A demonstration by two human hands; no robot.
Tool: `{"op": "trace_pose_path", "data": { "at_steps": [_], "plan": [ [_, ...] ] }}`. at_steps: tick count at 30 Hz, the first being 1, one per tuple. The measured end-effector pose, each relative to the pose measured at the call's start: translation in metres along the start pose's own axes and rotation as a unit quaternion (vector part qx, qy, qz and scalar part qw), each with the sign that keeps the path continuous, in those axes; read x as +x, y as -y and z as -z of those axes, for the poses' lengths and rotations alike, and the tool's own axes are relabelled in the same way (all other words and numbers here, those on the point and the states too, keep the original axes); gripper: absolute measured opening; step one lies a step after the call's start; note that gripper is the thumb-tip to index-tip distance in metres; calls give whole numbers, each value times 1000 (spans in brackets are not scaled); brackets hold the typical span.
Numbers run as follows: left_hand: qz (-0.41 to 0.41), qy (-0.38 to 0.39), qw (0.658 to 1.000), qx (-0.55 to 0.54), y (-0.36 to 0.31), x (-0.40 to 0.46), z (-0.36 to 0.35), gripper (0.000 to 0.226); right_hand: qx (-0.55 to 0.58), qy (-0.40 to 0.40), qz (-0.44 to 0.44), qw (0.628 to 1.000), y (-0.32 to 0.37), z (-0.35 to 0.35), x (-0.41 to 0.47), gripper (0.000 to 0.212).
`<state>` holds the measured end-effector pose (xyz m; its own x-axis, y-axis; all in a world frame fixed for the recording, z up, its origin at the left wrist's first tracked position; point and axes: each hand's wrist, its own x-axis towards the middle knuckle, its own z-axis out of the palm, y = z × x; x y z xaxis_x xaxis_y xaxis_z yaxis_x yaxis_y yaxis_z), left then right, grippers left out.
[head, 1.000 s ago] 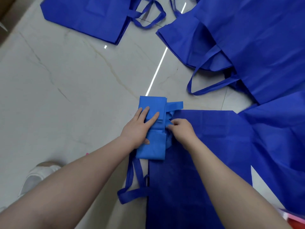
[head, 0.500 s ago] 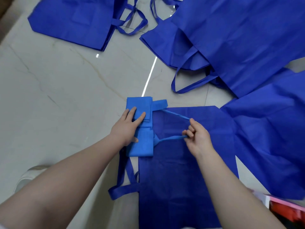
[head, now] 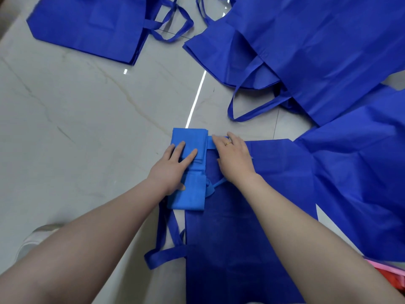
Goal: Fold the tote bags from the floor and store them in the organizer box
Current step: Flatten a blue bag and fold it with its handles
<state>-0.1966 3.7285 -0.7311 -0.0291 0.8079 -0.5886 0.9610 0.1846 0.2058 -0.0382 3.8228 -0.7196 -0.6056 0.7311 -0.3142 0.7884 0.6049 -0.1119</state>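
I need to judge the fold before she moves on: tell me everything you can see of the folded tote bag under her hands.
The folded tote bag is a narrow, layered rectangle of lighter blue, matte fabric, lying flat on the marble floor against the edge of an unfolded dark blue bag. The left hand presses flat on its middle; the right hand rests on its handle strap sticking out sideways.

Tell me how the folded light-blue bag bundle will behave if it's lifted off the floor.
The folded bundle is thin layered fabric, so probably light and floppy. It may spring open: the left hand presses it flat, and its handle strap hangs loose beside it.
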Motion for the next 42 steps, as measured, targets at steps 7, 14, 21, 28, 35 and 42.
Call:
{"op": "trace_pose_path", "data": {
  "at_steps": [7, 14, 21, 28, 35, 42],
  "plan": [
    [-15, -17, 999, -36, 7, -5, -6, 104, 204, 22, -7, 979, 2, 32, 14, 22],
    [-27, -23, 999, -37, 12, -3, -13, 102, 629, 73, -88, 769, -12, 63, 10, 23],
    [-9, -8, 1000, -19, 6, -4, -6, 98, 357, 256, -154, 885, -62, 65, -8, 14],
    [3, -1, 1000, 16, -2, -3, 5, 100, 205, -113, -139, 962, -28, 19, -40, 50],
    [-6, -7, 999, 37, 0, -4, 5, 101, -101, 7, 206, 973, 21, -12, -32, 19],
    [-4, -8, 1000, -15, 2, -6, 5, 98, -153, 39, -19, 987, -30, 3, -44, 15]
  ]
}}
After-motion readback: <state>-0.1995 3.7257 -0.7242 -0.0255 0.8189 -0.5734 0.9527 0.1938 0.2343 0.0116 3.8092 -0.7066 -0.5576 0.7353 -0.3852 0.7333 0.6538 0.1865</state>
